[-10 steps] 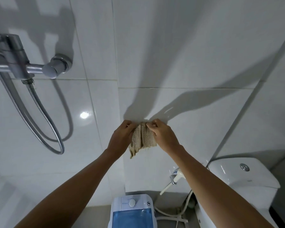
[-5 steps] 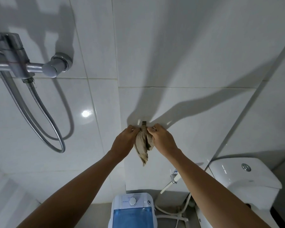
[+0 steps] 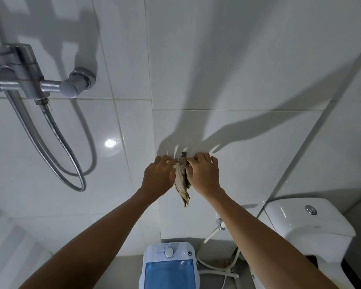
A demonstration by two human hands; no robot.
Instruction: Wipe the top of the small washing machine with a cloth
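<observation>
A beige ribbed cloth (image 3: pixel 182 182) hangs bunched against the white tiled wall, its top at a small dark hook (image 3: pixel 183 154). My left hand (image 3: pixel 159 177) touches the cloth's upper left edge with its fingertips. My right hand (image 3: pixel 204 175) pinches the cloth's top right, just under the hook. Both arms reach up and forward. The small washing machine (image 3: pixel 169 265), white with a blue translucent lid and a round knob, stands on the floor at the bottom centre, well below both hands.
A chrome shower valve (image 3: pixel 35 80) with a looping metal hose (image 3: pixel 71 163) juts from the wall at the upper left. A white toilet cistern (image 3: pixel 308 224) stands at the right. A bidet sprayer (image 3: pixel 217 228) and white hoses sit between the machine and the toilet.
The cloth was spread flat between both hands; now it is gathered into a narrow hanging bunch at the hook. Both hands came closer together and hardly moved afterwards.
</observation>
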